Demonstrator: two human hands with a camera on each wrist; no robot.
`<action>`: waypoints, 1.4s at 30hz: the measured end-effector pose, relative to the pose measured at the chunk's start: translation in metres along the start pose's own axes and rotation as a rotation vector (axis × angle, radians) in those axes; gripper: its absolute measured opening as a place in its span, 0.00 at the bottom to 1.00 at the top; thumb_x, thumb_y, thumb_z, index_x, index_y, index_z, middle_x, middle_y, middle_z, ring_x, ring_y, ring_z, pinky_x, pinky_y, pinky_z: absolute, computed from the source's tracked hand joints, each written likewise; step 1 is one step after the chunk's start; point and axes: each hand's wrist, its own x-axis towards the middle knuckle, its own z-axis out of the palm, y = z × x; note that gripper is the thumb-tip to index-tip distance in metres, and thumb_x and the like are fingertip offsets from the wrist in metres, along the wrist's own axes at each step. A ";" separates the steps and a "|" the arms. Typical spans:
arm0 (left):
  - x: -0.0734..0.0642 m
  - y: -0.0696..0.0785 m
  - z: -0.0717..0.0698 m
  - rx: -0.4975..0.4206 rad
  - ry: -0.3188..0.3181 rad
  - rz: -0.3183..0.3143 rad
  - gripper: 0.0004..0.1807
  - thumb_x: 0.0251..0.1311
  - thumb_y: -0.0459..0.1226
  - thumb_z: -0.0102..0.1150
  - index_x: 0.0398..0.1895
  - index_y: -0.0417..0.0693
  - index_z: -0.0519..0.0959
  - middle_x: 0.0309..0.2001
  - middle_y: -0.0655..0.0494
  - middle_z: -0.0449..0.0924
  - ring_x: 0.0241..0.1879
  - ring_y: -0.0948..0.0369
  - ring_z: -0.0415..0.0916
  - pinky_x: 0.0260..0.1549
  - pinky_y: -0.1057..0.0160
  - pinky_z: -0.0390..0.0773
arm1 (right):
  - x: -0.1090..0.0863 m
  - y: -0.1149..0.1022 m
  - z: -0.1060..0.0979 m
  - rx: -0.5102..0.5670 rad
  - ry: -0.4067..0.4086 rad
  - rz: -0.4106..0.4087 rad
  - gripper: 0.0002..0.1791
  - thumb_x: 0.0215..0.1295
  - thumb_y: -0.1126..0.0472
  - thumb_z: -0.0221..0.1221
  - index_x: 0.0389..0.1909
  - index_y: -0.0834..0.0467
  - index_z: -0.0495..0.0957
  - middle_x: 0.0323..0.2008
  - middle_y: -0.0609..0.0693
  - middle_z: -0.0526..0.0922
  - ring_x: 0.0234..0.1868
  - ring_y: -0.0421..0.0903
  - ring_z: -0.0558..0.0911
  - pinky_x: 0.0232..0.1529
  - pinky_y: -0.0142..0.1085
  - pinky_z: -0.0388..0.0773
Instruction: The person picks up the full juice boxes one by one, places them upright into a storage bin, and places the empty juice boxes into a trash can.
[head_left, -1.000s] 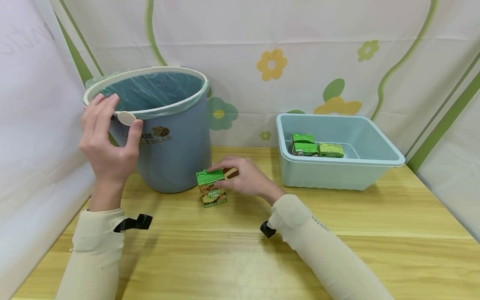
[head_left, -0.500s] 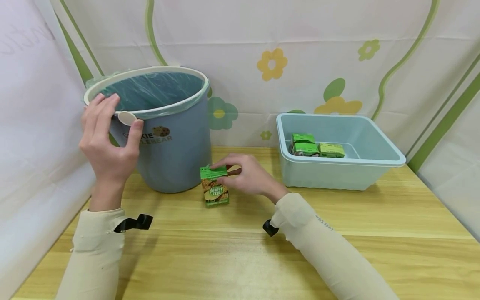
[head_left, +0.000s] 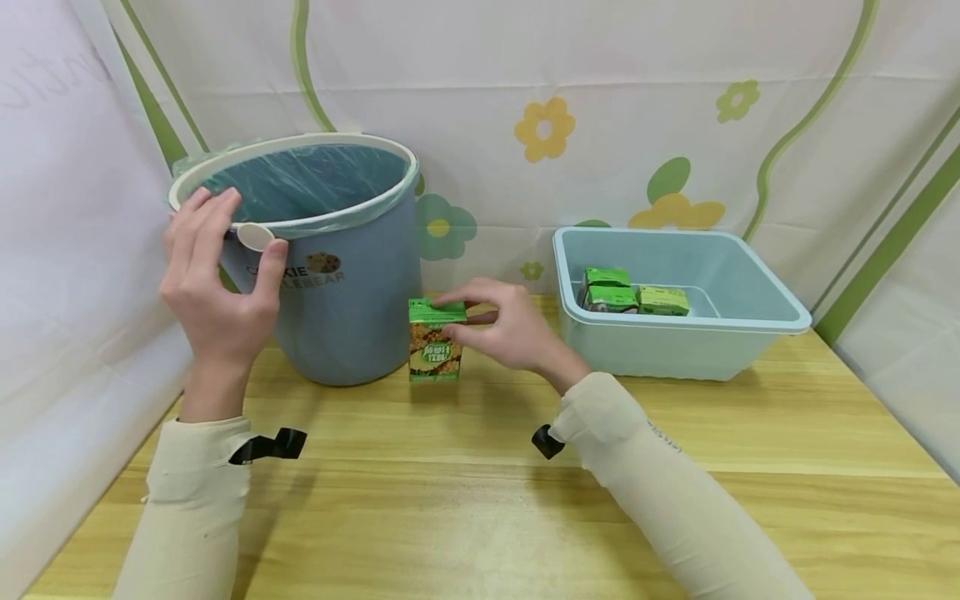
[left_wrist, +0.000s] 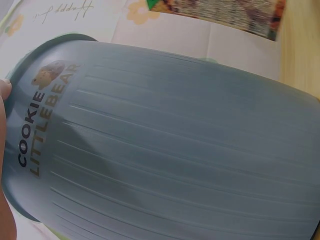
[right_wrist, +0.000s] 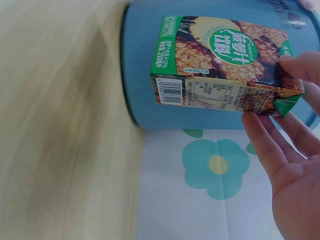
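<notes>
My right hand (head_left: 498, 325) pinches a green pineapple juice carton (head_left: 437, 350) near its top, thumb on the front face. The right wrist view shows the carton (right_wrist: 225, 65) lifted off the table, with its barcode side visible and its lower end pointing left. Behind it stands a blue trash bin (head_left: 352, 292) lined with a thin clear bag. My left hand (head_left: 221, 275) grips the bin's front-left rim, fingers over the edge and thumb beside the round white tab (head_left: 254, 237). In the left wrist view the bin's wall (left_wrist: 190, 140) fills most of the frame.
At the right, a light blue plastic tub (head_left: 652, 350) holds several cartons, two with green tops (head_left: 611, 298) and a yellow-green one (head_left: 662, 301). All stand on a wooden table (head_left: 465, 517). A white flowered cloth (head_left: 480, 50) hangs close behind.
My right hand has raised the juice carton from the table and shifted it slightly right, turning it upright. The left hand stays in place on the bin's rim.
</notes>
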 end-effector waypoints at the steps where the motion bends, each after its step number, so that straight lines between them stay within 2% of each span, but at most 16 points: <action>1: 0.000 0.000 0.000 -0.001 0.001 0.001 0.34 0.60 0.58 0.66 0.59 0.41 0.87 0.58 0.42 0.88 0.70 0.51 0.78 0.79 0.53 0.65 | 0.000 -0.001 -0.002 0.003 0.011 -0.007 0.16 0.68 0.61 0.71 0.56 0.52 0.89 0.55 0.48 0.88 0.59 0.47 0.85 0.57 0.39 0.87; 11: -0.001 0.008 0.000 -0.011 0.005 -0.007 0.34 0.60 0.56 0.66 0.58 0.37 0.86 0.58 0.38 0.87 0.70 0.48 0.78 0.79 0.53 0.65 | 0.003 -0.015 -0.012 0.052 0.106 -0.033 0.17 0.70 0.58 0.70 0.58 0.49 0.88 0.58 0.46 0.87 0.55 0.46 0.85 0.56 0.38 0.88; 22: -0.001 0.003 0.000 -0.004 0.006 -0.001 0.35 0.60 0.58 0.66 0.58 0.39 0.87 0.58 0.40 0.88 0.70 0.50 0.78 0.79 0.53 0.65 | 0.010 -0.028 -0.015 0.145 0.251 -0.085 0.17 0.69 0.64 0.68 0.58 0.58 0.87 0.55 0.53 0.87 0.52 0.50 0.82 0.52 0.37 0.87; 29: -0.001 0.008 -0.001 -0.007 0.005 -0.004 0.34 0.60 0.57 0.66 0.58 0.37 0.86 0.58 0.37 0.87 0.70 0.47 0.78 0.79 0.52 0.65 | 0.017 -0.038 -0.019 0.245 0.298 -0.116 0.18 0.70 0.66 0.67 0.59 0.61 0.86 0.58 0.56 0.87 0.52 0.46 0.86 0.52 0.36 0.85; 34: 0.000 0.010 -0.001 -0.009 0.008 -0.003 0.35 0.61 0.58 0.66 0.58 0.37 0.86 0.58 0.37 0.87 0.70 0.47 0.78 0.79 0.52 0.65 | 0.024 -0.048 -0.026 0.310 0.337 -0.131 0.18 0.70 0.68 0.66 0.59 0.63 0.85 0.56 0.56 0.88 0.48 0.45 0.88 0.51 0.38 0.87; 38: 0.000 0.008 -0.001 -0.011 0.010 -0.001 0.35 0.61 0.58 0.66 0.58 0.37 0.86 0.58 0.37 0.87 0.70 0.47 0.78 0.79 0.52 0.65 | 0.028 -0.056 -0.033 0.379 0.357 -0.123 0.18 0.70 0.68 0.65 0.60 0.63 0.85 0.54 0.58 0.88 0.46 0.44 0.89 0.52 0.41 0.89; 42: 0.000 0.005 0.000 -0.005 0.011 0.002 0.35 0.60 0.58 0.66 0.58 0.38 0.87 0.58 0.39 0.88 0.70 0.48 0.78 0.79 0.52 0.65 | 0.031 -0.065 -0.037 0.426 0.390 -0.088 0.18 0.71 0.67 0.65 0.60 0.60 0.85 0.55 0.58 0.88 0.49 0.45 0.90 0.53 0.43 0.89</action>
